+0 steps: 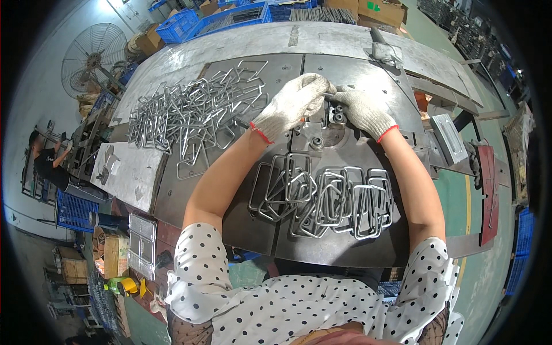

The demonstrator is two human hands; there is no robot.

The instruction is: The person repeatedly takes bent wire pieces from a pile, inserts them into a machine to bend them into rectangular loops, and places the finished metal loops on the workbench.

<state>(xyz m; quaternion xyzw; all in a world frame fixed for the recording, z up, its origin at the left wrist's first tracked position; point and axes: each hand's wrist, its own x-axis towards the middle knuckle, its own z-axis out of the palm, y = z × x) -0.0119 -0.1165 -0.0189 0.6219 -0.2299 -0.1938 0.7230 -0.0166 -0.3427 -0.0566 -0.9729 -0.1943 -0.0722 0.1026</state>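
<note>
The wire piece (329, 95) sits at the bending fixture (336, 115) on the steel bench (345, 57). Your left hand (290, 103) grips it with clenched fingers; your right hand (362, 110) presses beside it, grasp unclear. Seat the wire squarely against the pins, clear of the finished loops (322, 201).

A thin bent steel wire piece (329, 94), mostly hidden, is pinched between both gloved hands at the small dark bending fixture (336, 114) with round pins, far centre of the plate.
</note>
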